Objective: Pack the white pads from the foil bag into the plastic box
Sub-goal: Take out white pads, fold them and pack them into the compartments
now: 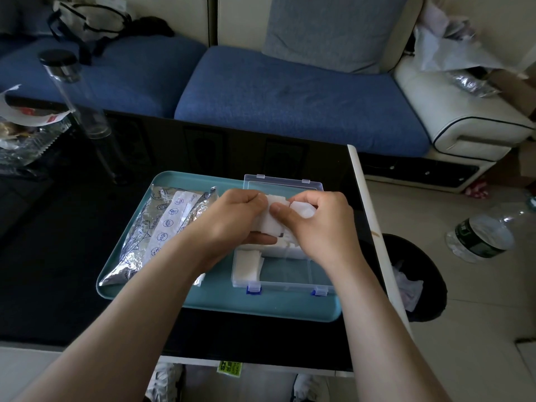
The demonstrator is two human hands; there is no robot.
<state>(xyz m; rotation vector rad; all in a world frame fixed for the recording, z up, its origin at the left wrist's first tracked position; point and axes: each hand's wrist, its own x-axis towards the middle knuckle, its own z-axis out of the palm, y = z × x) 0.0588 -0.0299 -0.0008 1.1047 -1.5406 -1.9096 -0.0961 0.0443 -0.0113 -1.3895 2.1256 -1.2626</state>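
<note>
The crinkled silver foil bag (136,236) in front of me wears a long white label strip (171,219) with a column of round blue pictogram signs and one short word at its far end (too blurred for me to read). A small bright green tag (229,368) under the near edge of the glossy black table (261,338) shows dark letters starting "SZ"; the rest I cannot make out.

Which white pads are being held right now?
The stack above the plastic box, gripped by left hand and right hand; the rest lie flat inside it.
</note>
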